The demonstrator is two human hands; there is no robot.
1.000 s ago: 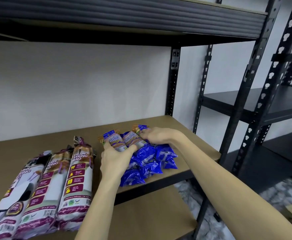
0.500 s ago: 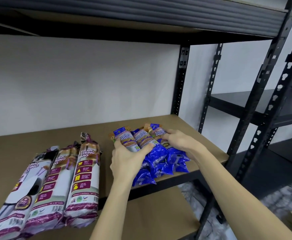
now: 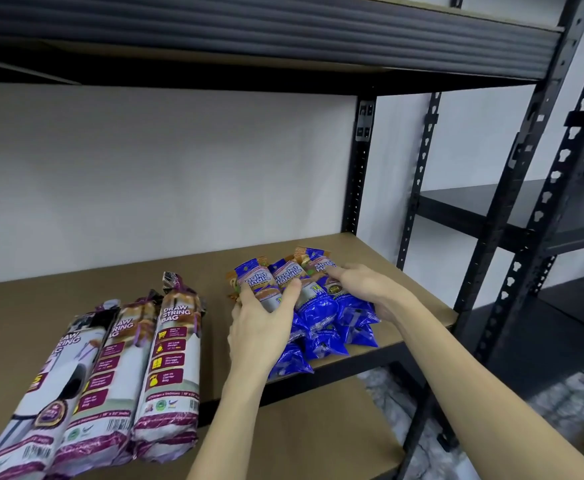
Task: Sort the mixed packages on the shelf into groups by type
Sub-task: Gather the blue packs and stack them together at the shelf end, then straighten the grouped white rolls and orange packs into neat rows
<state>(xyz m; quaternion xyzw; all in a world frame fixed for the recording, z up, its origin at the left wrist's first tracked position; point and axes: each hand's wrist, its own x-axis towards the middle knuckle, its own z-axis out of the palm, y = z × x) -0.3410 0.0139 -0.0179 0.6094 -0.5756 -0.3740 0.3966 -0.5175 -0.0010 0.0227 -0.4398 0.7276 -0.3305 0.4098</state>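
Three blue singlet-handle bag packs lie side by side at the right end of the brown shelf board. My left hand grips the leftmost blue pack from its left side, thumb across the label. My right hand rests on the rightmost blue pack, fingers on its label. Three white and purple draw string bag packs lie together in a row at the shelf's left front, apart from both hands.
Black metal uprights frame the shelf's right end, with an upper shelf beam overhead. A lower brown board sits below. Another black rack stands to the right.
The view has shifted slightly. Both hands stay on the blue packs, squaring them together; the right hand slid from the packs' top toward their right side.
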